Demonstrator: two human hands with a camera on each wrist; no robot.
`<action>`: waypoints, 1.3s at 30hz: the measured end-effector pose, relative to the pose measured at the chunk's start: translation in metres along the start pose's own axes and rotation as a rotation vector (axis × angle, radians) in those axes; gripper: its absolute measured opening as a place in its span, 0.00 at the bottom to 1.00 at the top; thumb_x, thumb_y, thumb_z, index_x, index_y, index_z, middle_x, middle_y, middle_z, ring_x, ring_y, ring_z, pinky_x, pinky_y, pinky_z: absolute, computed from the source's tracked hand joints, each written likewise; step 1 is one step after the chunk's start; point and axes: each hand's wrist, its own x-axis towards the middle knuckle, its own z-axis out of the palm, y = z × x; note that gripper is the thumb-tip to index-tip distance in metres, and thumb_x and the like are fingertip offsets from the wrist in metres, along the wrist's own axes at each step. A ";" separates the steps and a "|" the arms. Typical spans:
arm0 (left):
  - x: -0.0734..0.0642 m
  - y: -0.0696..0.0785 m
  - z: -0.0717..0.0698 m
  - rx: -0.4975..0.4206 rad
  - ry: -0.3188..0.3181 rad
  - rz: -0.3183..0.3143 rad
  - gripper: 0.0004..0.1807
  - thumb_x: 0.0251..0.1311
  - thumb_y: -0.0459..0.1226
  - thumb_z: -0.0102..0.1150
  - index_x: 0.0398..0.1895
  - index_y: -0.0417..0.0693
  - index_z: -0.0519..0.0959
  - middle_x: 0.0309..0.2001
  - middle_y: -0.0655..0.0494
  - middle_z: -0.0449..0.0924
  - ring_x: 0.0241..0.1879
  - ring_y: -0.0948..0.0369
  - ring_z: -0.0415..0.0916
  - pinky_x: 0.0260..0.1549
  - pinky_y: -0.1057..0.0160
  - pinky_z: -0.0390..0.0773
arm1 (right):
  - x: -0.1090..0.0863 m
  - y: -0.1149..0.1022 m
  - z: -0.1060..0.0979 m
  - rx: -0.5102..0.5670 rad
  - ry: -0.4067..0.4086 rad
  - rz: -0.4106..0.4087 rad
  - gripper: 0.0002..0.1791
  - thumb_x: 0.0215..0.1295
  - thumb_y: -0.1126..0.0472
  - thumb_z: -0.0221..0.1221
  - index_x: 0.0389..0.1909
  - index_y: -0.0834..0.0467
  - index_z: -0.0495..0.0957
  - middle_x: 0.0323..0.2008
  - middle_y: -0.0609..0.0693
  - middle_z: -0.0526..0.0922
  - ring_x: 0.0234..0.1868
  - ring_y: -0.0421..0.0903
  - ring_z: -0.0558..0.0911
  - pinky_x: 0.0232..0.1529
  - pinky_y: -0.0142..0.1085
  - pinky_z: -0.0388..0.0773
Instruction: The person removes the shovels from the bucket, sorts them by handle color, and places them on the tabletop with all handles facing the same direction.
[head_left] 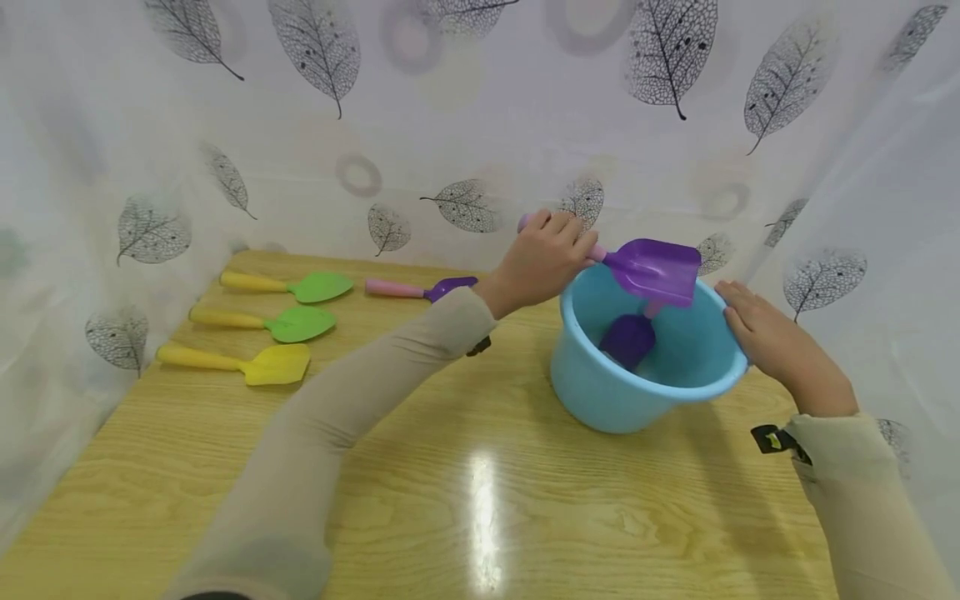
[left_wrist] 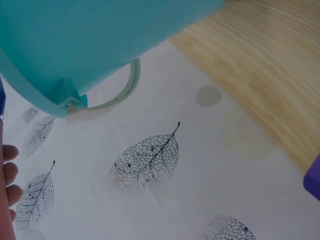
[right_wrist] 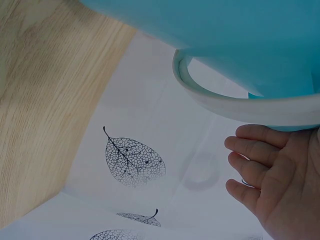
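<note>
My left hand (head_left: 543, 262) grips the pink handle of a purple toy shovel (head_left: 656, 271), whose blade lies over the mouth of a light blue bucket (head_left: 611, 392). Inside the bucket rests a second purple shovel (head_left: 628, 340), its handle partly hidden behind the held blade. At the bucket's right rim, my right hand (head_left: 776, 346) rests with its fingers extended. The right wrist view shows those fingers (right_wrist: 255, 150) loosely straight beside the bucket's pale carrying handle (right_wrist: 225, 107). Fingertips (left_wrist: 11, 172) of the left hand show round the pink handle in the left wrist view.
Left on the wooden table (head_left: 540, 500) lie two yellow-handled green trowels (head_left: 322, 287) and a yellow shovel (head_left: 277, 364). Another pink-handled purple tool (head_left: 397, 289) lies behind my left forearm, its blade partly covered. A leaf-patterned curtain (head_left: 480, 108) stands along the back edge.
</note>
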 end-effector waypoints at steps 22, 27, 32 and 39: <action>-0.023 -0.016 0.001 0.009 -0.071 -0.072 0.22 0.69 0.51 0.41 0.42 0.47 0.79 0.37 0.53 0.83 0.37 0.56 0.79 0.36 0.61 0.75 | -0.001 -0.001 -0.001 0.000 0.001 0.005 0.32 0.75 0.49 0.26 0.72 0.64 0.40 0.72 0.68 0.42 0.73 0.67 0.40 0.64 0.68 0.43; -0.029 -0.020 0.003 0.019 -0.085 -0.101 0.22 0.69 0.51 0.40 0.45 0.47 0.79 0.39 0.53 0.83 0.38 0.56 0.79 0.38 0.60 0.76 | -0.001 -0.001 -0.001 0.005 -0.006 0.015 0.33 0.75 0.48 0.26 0.73 0.64 0.40 0.72 0.68 0.42 0.73 0.66 0.40 0.64 0.68 0.42; -0.036 -0.023 0.007 0.040 -0.070 -0.109 0.20 0.69 0.51 0.42 0.40 0.48 0.79 0.35 0.53 0.82 0.35 0.56 0.78 0.35 0.61 0.76 | -0.001 -0.002 -0.001 0.012 -0.003 0.014 0.33 0.75 0.48 0.25 0.72 0.64 0.40 0.72 0.68 0.42 0.73 0.67 0.40 0.64 0.68 0.42; -0.045 -0.026 0.008 0.036 -0.048 -0.117 0.19 0.68 0.51 0.44 0.38 0.47 0.79 0.31 0.53 0.81 0.33 0.55 0.78 0.36 0.60 0.76 | -0.002 -0.002 0.000 0.013 -0.003 0.018 0.33 0.75 0.48 0.25 0.73 0.64 0.40 0.72 0.68 0.42 0.73 0.67 0.40 0.64 0.68 0.42</action>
